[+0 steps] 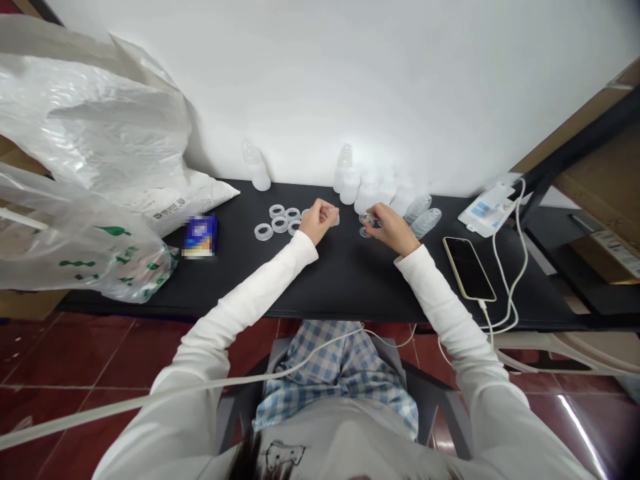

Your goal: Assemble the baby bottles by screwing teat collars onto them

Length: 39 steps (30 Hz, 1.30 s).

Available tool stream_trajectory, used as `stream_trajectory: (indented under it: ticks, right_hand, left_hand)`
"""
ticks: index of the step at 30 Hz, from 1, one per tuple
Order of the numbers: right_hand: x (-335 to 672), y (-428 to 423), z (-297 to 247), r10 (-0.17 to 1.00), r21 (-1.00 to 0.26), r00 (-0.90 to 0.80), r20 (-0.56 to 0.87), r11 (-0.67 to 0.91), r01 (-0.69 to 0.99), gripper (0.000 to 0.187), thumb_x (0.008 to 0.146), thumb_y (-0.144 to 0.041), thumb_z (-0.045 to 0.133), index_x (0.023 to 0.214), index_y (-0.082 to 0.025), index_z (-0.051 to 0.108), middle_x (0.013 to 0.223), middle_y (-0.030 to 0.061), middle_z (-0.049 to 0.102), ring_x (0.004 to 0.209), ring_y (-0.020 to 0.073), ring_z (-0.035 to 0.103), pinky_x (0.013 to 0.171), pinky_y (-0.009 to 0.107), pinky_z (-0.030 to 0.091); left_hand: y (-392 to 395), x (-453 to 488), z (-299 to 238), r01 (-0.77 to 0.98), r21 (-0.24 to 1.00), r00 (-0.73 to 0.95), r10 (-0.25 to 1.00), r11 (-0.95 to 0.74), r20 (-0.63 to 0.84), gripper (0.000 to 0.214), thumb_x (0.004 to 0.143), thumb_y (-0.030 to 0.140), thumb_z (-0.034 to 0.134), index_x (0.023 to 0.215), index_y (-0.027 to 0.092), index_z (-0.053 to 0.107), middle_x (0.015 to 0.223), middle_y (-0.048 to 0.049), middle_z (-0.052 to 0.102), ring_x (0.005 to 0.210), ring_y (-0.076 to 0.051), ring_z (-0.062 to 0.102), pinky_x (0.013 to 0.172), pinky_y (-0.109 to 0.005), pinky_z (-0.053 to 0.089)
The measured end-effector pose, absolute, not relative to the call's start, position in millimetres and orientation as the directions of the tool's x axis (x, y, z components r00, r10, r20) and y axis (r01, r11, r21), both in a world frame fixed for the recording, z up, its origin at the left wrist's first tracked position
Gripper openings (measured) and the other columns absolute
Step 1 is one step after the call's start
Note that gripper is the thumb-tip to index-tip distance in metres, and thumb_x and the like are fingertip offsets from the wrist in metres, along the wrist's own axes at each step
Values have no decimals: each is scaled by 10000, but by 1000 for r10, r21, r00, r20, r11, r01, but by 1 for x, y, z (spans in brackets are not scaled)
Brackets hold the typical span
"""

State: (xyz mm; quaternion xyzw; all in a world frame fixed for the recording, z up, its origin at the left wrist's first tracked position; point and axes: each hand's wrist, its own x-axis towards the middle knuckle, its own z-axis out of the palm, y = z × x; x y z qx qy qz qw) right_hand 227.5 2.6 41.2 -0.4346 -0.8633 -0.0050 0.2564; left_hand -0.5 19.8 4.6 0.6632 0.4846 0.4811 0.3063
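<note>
Over the black table, my left hand [320, 221] is closed with a small translucent piece [336, 219] showing past its fingertips; most of that piece is hidden. To its left lie several whitish screw rings [279, 225], one partly covered by the hand. My right hand [391, 225] pinches a clear bottle nipple [369, 218] between thumb and fingers. Below the fingertips, another clear round part [365, 232] lies on the table. Several white feeding bottles [367, 190] stand behind the right hand. Clear bottle caps [427, 223] lie right beside it.
One capped bottle [257, 167] stands apart by the wall. A blue box [201, 235] and large plastic bags [100, 133] occupy the left. On the right are a phone [469, 269] with a white cable [510, 293] and a white packet [486, 209]. Another cable [225, 382] crosses my lap.
</note>
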Motion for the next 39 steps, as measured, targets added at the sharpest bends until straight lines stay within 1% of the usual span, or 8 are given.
stream_trajectory:
  ticks: [5, 10, 16, 19, 22, 26, 34, 39]
  right_hand:
    - [206, 21, 47, 790, 45, -569, 228, 575, 817, 255, 899, -150, 501, 1140, -133, 580, 1050, 149, 662, 975, 278, 594, 842, 374, 417]
    - [185, 28, 31, 836, 162, -524, 165, 501, 850, 303, 828, -56, 541, 1117, -69, 629, 1105, 219, 661, 1043, 314, 568, 940, 441, 377]
    - [191, 35, 27, 766, 57, -540, 348, 558, 828, 166, 892, -188, 541, 971, -139, 679, 1119, 204, 631, 1090, 337, 518, 968, 535, 376]
    - [183, 53, 52, 725, -8, -526, 445, 590, 807, 223, 955, -287, 488, 1037, -161, 652, 1145, 185, 598, 1135, 350, 505, 977, 555, 381]
    - [165, 83, 81, 718, -70, -467, 516, 579, 812, 298, 975, -343, 476, 1160, -135, 584, 1251, 211, 537, 1227, 382, 457, 1019, 589, 360]
    - [134, 132, 94, 828, -100, -346, 441, 428, 898, 353, 953, -262, 483, 1220, -34, 526, 1322, 273, 488, 1285, 411, 425, 1062, 639, 316]
    - [86, 189, 71, 818, -360, -13, 575, 267, 894, 403, 1027, -309, 281, 1235, -62, 522, 1269, 279, 473, 1273, 424, 462, 983, 706, 354]
    - [90, 183, 80, 901, -338, 1, 434, 162, 927, 329, 982, -233, 441, 1198, -8, 547, 1306, 303, 417, 1142, 390, 585, 951, 603, 456]
  left_hand:
    - [25, -6, -10, 607, 555, 352, 819, -568, 454, 232, 818, 248, 703, 959, 174, 534, 1016, -78, 573, 923, -195, 612, 864, -361, 539]
    - [15, -4, -7, 848, 280, 349, 872, -449, 342, 338, 857, 249, 590, 1180, 156, 625, 1142, -167, 592, 1124, -331, 576, 1011, -490, 447]
    - [14, -5, -9, 872, 300, 264, 889, -386, 375, 398, 887, 329, 527, 1180, 87, 646, 1427, -248, 523, 1414, -406, 409, 1175, -545, 298]
    - [15, -5, -14, 891, 338, 188, 923, -304, 335, 528, 889, 370, 545, 1311, 57, 589, 1495, -262, 478, 1461, -430, 359, 1198, -566, 265]
    - [14, -6, -17, 904, 340, 166, 946, -259, 280, 569, 897, 335, 533, 1430, 137, 533, 1546, -220, 445, 1483, -422, 341, 1196, -584, 267]
    - [9, -8, -16, 922, 293, 179, 951, -251, 253, 523, 913, 335, 507, 1421, 223, 561, 1565, -169, 440, 1485, -421, 347, 1192, -586, 281]
    - [-1, -9, -9, 960, 243, 72, 963, -137, 258, 441, 816, 228, 553, 1227, 94, 636, 1473, -234, 519, 1450, -463, 382, 1183, -588, 297]
    - [0, -9, -12, 959, 252, 65, 962, -133, 264, 451, 804, 235, 571, 1226, 91, 636, 1467, -231, 527, 1449, -468, 380, 1183, -590, 294]
